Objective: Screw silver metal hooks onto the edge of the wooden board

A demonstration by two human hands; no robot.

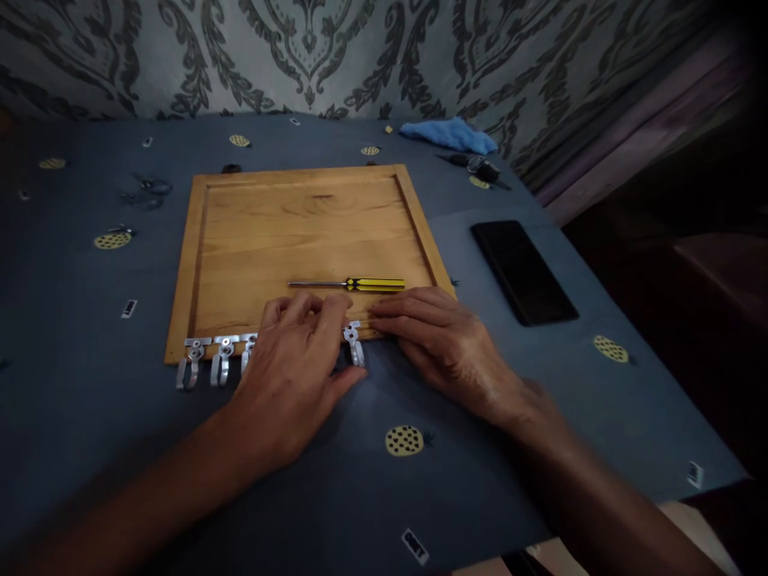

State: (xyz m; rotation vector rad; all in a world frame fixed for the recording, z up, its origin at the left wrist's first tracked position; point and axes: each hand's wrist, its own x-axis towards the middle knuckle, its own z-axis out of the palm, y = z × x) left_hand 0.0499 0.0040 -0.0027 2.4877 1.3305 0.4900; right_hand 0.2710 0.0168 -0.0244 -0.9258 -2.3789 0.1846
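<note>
A wooden board (300, 232) with a raised frame lies flat on the table. Along its near edge runs a silver metal hook rail (226, 344) with several double hooks, some hanging past the edge. My left hand (294, 368) is closed over the middle of this rail, fingers on the board and thumb below near the rightmost visible hook; it hides part of the rail. At the rail's right end, my right hand (450, 344) has its fingers pressed together on the board's edge. What they pinch, if anything, is hidden. A screwdriver (375, 284) with a yellow-and-black handle lies on the board just beyond my hands.
A black smartphone (524, 272) lies right of the board. Behind it are a dark tool (480, 168) and a blue cloth (450, 134). Scissors (147, 190) and small metal pieces (123, 230) lie left. The patterned tablecloth (336, 496) ends at a right-hand edge.
</note>
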